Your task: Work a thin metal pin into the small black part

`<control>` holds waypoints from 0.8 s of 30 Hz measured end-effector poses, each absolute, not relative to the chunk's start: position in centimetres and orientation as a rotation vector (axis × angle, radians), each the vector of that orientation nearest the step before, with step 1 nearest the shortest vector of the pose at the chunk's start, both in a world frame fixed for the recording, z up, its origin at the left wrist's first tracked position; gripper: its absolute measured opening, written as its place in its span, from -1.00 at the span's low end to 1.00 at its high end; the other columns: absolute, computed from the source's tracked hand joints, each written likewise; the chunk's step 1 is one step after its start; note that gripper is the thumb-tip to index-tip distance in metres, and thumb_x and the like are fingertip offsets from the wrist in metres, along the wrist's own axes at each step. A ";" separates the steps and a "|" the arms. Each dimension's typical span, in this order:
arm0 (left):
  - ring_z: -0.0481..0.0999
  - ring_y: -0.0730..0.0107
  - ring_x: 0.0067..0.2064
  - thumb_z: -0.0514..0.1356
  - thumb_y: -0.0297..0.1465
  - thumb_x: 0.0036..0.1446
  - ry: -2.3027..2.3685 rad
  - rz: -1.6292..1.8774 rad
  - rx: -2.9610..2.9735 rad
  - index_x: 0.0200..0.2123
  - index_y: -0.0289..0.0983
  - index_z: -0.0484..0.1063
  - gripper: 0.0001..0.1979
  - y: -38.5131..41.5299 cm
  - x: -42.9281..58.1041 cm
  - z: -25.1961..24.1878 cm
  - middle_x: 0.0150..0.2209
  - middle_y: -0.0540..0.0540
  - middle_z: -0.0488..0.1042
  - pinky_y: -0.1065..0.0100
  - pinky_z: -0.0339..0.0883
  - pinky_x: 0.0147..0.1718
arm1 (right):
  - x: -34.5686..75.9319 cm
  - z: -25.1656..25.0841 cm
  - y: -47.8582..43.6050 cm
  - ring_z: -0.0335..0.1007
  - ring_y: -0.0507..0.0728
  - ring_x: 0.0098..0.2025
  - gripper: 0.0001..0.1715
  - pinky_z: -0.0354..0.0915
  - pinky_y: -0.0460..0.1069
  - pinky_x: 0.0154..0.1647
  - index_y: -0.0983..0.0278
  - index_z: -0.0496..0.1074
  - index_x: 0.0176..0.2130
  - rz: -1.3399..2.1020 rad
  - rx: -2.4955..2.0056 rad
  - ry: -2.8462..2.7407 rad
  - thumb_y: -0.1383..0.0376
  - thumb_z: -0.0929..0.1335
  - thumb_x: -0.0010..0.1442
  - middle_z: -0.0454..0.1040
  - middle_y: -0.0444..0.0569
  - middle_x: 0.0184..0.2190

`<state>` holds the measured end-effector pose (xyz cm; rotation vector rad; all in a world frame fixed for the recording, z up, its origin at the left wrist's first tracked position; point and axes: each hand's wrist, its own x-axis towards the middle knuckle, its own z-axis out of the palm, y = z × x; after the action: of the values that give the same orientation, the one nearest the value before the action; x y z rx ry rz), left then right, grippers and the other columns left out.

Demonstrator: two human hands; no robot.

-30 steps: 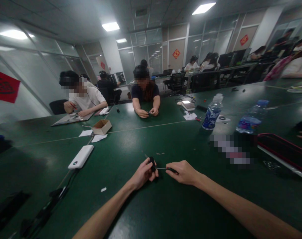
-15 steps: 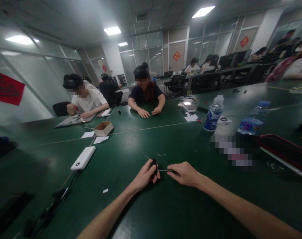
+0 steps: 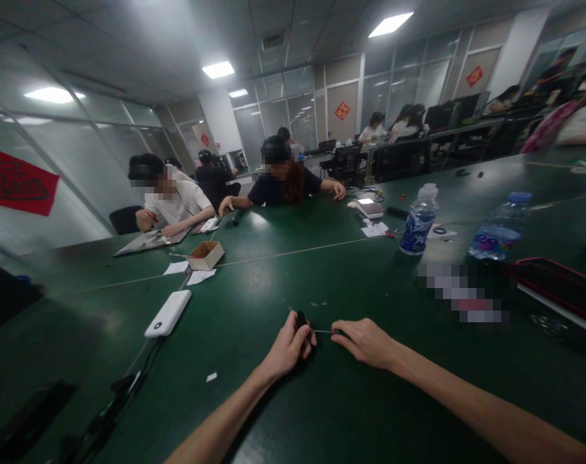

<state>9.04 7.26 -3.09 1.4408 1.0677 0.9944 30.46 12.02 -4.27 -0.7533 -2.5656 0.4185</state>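
Observation:
My left hand (image 3: 287, 351) is closed round a small black object (image 3: 301, 318) that it holds upright on the green table (image 3: 322, 270). My right hand (image 3: 365, 341) is closed on a thin screwdriver (image 3: 327, 332); its dark handle is mostly hidden in the fingers and its slim metal shaft points left into the black object. Both forearms rest low over the table's near side. A few tiny loose bits (image 3: 318, 303) lie just beyond the hands.
A white power bank (image 3: 168, 313) with a cable lies to the left, a small cardboard box (image 3: 205, 255) and paper slips beyond it. Two water bottles (image 3: 418, 220) (image 3: 498, 229) stand right, near a red-edged dark case (image 3: 558, 287). Two people sit across the table.
My hands have kept their grip while the view shifted slightly. The person opposite has spread both arms out across the table, after holding them together.

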 end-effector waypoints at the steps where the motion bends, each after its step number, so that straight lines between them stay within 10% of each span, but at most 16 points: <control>1: 0.22 0.63 -0.62 -0.03 -0.13 0.24 1.069 0.977 1.462 -0.27 -0.25 0.11 -0.71 7.0 9.2 -2.9 -0.41 -0.01 0.38 0.53 0.02 -0.65 | 30.5 -4.4 12.3 0.39 0.04 -0.46 -0.55 0.25 -0.09 -0.48 0.32 0.36 -0.15 0.447 -0.782 -2.513 0.11 0.08 0.37 0.47 -0.01 -0.39; 6: 0.26 0.60 -0.61 0.03 -0.13 0.22 0.980 0.797 1.555 -0.25 -0.27 0.15 -0.71 6.0 9.9 -2.3 -0.44 -0.04 0.42 0.52 0.07 -0.63 | 31.2 -4.7 14.4 0.26 0.03 -0.63 -0.48 0.14 -0.10 -0.63 0.32 0.33 -0.16 0.514 -1.138 -2.056 0.05 0.02 0.37 0.35 -0.12 -0.59; 24: 0.29 0.54 -0.62 0.07 -0.49 -0.12 0.795 1.066 0.964 -0.29 -0.30 0.19 -0.76 7.8 8.8 -3.9 -0.42 -0.10 0.48 0.48 0.02 -0.60 | 30.8 -4.0 13.7 0.39 0.02 -0.45 -0.64 0.26 -0.10 -0.40 0.30 0.40 -0.18 0.415 -0.920 -2.411 0.17 0.14 0.34 0.47 -0.07 -0.41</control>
<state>8.83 7.77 -3.92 0.9639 0.7949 1.0656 30.85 13.72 -4.00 -0.9201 -2.4108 0.4153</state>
